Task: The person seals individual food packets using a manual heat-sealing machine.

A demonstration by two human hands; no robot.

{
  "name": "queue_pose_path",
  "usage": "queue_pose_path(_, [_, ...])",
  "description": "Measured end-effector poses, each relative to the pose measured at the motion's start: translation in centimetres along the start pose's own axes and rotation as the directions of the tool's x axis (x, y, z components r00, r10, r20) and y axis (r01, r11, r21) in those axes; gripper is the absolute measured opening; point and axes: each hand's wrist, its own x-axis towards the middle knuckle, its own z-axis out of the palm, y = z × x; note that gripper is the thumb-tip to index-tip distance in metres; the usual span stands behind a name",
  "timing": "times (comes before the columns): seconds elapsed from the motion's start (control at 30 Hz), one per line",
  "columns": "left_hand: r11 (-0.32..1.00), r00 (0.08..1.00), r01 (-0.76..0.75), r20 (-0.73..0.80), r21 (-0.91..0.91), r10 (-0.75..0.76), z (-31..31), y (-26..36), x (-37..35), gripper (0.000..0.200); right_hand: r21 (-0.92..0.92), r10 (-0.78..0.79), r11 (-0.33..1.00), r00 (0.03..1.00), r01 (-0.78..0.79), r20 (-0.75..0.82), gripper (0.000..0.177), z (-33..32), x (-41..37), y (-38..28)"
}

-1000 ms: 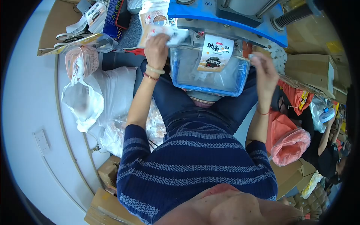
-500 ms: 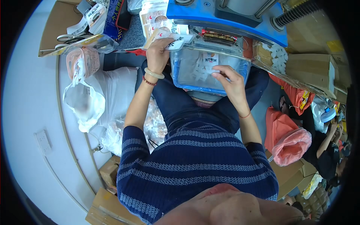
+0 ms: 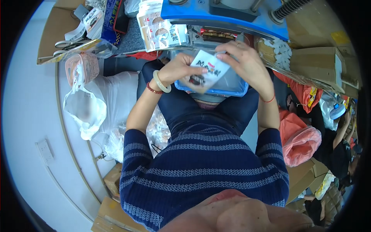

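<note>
A white printed pouch (image 3: 208, 70) with dark lettering and a small red mark is tilted above the tub, gripped between the thumb and fingers of my left hand (image 3: 179, 70). My right hand (image 3: 245, 62) is at the pouch's upper right edge, thumb and forefinger bent close together. What sits between those fingertips is hidden. Below both hands is a clear tub with a blue rim (image 3: 232, 92), partly covered by the pouch. Similar printed pouches (image 3: 162, 33) lie stacked on the worktop, left of a blue press machine (image 3: 224, 17).
Scissors (image 3: 69, 44) lie in an open carton at upper left. A pink basket (image 3: 82, 69) hangs below it, beside a white bag (image 3: 85, 110). Small white pieces (image 3: 278, 52) fill a box on the right. A red bag (image 3: 301, 143) and another person (image 3: 338, 154) are farther right.
My left hand has drawn a pouch from the stack down and right over the tub. My right hand has risen from the tub, where it pinched something small and white, to the pouch's edge.
</note>
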Motion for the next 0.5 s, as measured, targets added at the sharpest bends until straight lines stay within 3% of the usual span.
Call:
queue_pose_path(0.07, [0.982,0.999,0.024,0.051,-0.185,-0.015,0.9,-1.4,1.1,0.027,0.012,0.037,0.999,0.999,-0.036,-0.008,0.024,1.0,-0.5,1.7])
queue_pose_path(0.13, [0.910,0.999,0.036,0.039,-0.413,-0.022,1.3,-2.3,2.9,0.031,0.070,0.251,0.968,0.950,-0.242,-0.187,0.027,1.5,-1.0,3.5])
queue_pose_path(0.17, [0.858,1.000,0.011,0.013,-0.514,-0.005,1.5,-2.2,3.7,0.030,-0.059,0.229,0.963,0.916,-0.262,-0.329,0.030,1.7,-1.5,4.4])
queue_pose_path(0.27, [0.833,1.000,0.017,-0.004,-0.552,-0.023,0.6,-1.2,6.3,0.032,-0.361,0.193,0.850,0.864,-0.384,-0.465,0.027,-0.5,-3.3,6.4])
queue_pose_path(0.33, [0.806,0.999,0.038,0.010,-0.591,-0.040,0.7,-0.9,7.2,0.034,-0.456,0.428,0.605,0.750,-0.652,-0.505,0.023,-2.3,-2.8,7.0])
queue_pose_path(0.37, [0.795,0.999,0.033,0.000,-0.606,-0.042,0.8,-1.2,7.4,0.033,-0.537,0.310,0.628,0.814,-0.563,-0.491,0.022,-2.3,-3.5,10.2])
queue_pose_path(0.5, [0.839,0.998,-0.006,-0.059,-0.544,-0.031,0.6,-2.7,7.2,0.031,-0.582,0.203,0.672,0.870,-0.458,-0.450,0.023,-1.3,-4.2,15.8])
